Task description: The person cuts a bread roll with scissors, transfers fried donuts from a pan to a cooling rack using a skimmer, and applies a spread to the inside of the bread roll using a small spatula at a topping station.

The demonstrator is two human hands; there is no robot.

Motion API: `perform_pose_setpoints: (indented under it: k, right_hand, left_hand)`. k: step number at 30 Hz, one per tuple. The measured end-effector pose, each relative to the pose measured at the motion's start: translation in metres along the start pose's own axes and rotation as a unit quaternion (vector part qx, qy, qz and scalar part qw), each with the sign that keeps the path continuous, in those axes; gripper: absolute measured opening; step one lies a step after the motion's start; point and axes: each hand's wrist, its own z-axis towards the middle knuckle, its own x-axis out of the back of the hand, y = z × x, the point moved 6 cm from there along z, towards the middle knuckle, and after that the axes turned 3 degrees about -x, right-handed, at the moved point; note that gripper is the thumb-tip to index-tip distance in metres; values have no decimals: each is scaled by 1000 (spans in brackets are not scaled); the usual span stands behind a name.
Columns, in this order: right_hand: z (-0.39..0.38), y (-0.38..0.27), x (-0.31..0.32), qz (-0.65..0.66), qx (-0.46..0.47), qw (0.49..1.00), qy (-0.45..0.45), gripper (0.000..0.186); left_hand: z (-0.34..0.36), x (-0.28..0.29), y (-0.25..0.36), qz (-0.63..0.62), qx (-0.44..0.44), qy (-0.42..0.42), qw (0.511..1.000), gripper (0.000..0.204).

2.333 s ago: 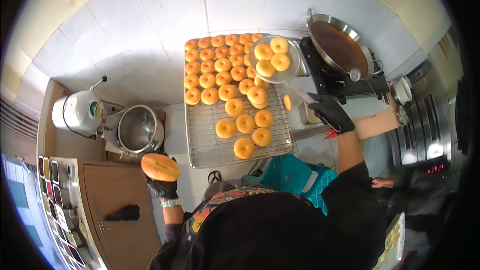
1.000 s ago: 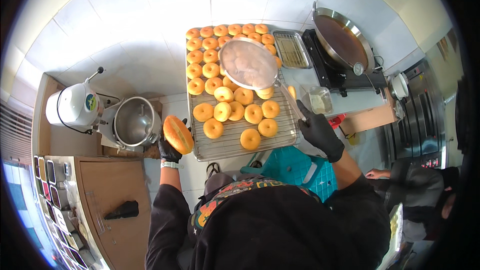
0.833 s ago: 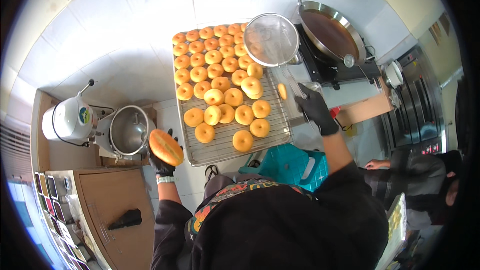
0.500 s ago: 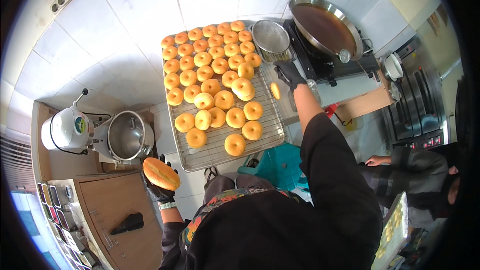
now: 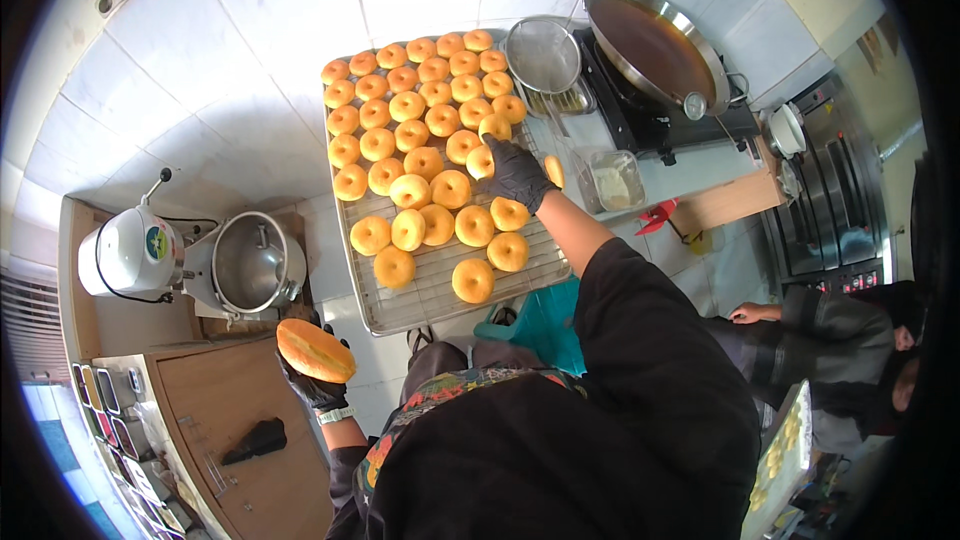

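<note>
In my black-gloved left hand (image 5: 312, 383), at the lower left and off the rack, is a golden doughnut (image 5: 316, 351) seen on edge, with a pale band round its side. My right hand (image 5: 520, 174), also gloved in black, reaches over the right side of the wire rack (image 5: 420, 306). Its fingers are on a doughnut (image 5: 480, 162), whose right part they cover; the grip is partly hidden. Rows of plain ring doughnuts (image 5: 407, 106) fill the far part of the rack, with a few spread loosely nearer me. Another doughnut (image 5: 553, 171) shows just right of my right hand.
Right of the rack are a strainer (image 5: 543, 55), a clear container (image 5: 615, 181) and a wide pan of brown oil (image 5: 655, 45) on a stove. A mixer with a steel bowl (image 5: 259, 263) stands left. Below is a teal crate (image 5: 540, 330). Another person (image 5: 830, 335) is at right.
My right hand has moved left, from the counter by the strainer onto the doughnuts at the rack's right side. My left hand still holds its doughnut, slightly lower and farther left.
</note>
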Motion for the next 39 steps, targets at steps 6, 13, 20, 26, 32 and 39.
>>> perform_pose_setpoints:
  k: [6, 13, 20, 26, 32, 39]
  right_hand:
    - [-79, 19, 37, 116, -45, 985, 122, 73]
    - [-156, 32, 12, 57, -74, 980, 176, 69]
    - [-54, 105, 8, -11, -195, 954, 227, 56]
    - [-47, 112, 22, -11, -235, 944, 231, 48]
    - [-80, 111, 22, 258, -273, 915, 146, 40]
    - [-69, 93, 11, 111, -299, 947, -24, 51]
  left_hand:
    - [-4, 8, 10, -16, -14, 20, 1000, 63]
    - [10, 21, 12, -39, -7, 27, 999, 64]
    - [36, 31, 14, 12, 9, 45, 999, 61]
    - [33, 48, 29, 32, 35, 38, 998, 63]
    - [43, 74, 43, -29, 57, 37, 997, 62]
    - [55, 56, 70, -55, 78, -21, 995, 59]
